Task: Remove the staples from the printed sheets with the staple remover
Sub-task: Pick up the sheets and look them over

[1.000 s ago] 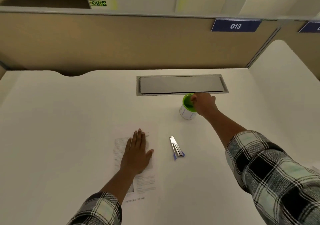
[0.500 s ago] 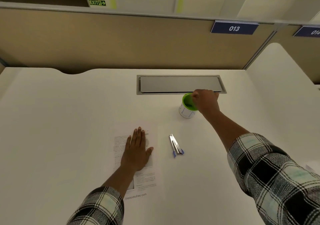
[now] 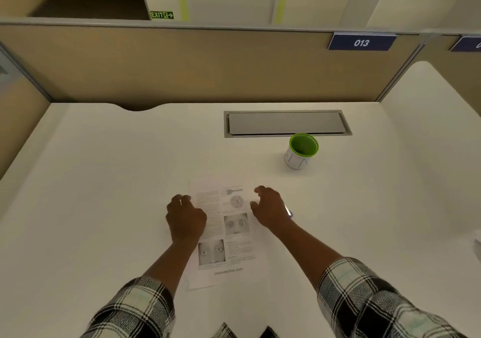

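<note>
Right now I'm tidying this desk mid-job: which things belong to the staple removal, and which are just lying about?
Belongs to the job:
- printed sheets, between both hands
- staple remover, mostly hidden behind the right hand
- left hand, at the sheets' left edge

Just there:
- green-rimmed cup; its use can't be told
- grey desk hatch
- sign 013

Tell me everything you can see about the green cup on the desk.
The cup is small, with a bright green rim and inside, and a white outer wall bearing faint marks. It stands upright on the white desk, just before the grey hatch, beyond the right hand. Nothing touches it. Its contents cannot be made out.
</note>
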The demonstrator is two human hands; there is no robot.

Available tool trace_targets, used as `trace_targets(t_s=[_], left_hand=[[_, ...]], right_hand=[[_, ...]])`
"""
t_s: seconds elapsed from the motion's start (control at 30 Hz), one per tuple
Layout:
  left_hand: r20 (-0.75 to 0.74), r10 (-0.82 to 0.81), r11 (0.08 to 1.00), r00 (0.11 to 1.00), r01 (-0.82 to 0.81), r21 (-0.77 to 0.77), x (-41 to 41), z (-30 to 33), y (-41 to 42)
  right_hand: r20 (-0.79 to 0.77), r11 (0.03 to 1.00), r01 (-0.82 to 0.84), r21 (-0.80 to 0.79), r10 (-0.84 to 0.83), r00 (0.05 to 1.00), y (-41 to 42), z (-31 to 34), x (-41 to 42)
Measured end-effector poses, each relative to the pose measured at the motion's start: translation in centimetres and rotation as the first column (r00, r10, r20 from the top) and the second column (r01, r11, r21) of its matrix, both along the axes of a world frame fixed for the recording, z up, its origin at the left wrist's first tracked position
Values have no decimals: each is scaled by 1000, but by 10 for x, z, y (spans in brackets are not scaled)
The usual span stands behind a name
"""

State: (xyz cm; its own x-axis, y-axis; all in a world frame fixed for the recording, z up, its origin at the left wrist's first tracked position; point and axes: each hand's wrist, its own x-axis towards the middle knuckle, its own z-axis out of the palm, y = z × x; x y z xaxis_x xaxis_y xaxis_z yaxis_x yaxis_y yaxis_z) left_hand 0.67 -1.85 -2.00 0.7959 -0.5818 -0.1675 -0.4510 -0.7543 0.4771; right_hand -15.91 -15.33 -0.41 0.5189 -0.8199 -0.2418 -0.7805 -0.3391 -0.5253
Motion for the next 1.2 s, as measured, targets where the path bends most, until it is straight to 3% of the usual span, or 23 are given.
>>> trace_targets(t_s=[0.13,0.23,0.67,0.87,1.0,1.1,1.2], left_hand=[[-207,152,988,966,-145,47,-4,7,14],[-351,170,985,921,-174,20,-8,8,17],[-666,83,975,741,-198,-99,-2,17,25],[-630,-64,981,774,-67,-182,-2,16,37],[-625,-122,955,771,-81,-286,5,26,40],[-662,-131,932,738,-136,-336,9,37,40],[-673,-149,903,725,-178,-391,8,47,36]], right_hand=[[-167,998,57,5,-56,984,29,-6,-1],[-261,997,14,-76,-33,965,48,-5,1],[-87,972,233,20,-230,969,52,-16,-2],[-63,962,254,104,-248,967,49,-14,-11],[135,930,271,246,-310,941,48,-5,-20],[456,866,69,495,-327,828,46,9,-27],[586,870,-41,492,-296,754,40,27,-28]])
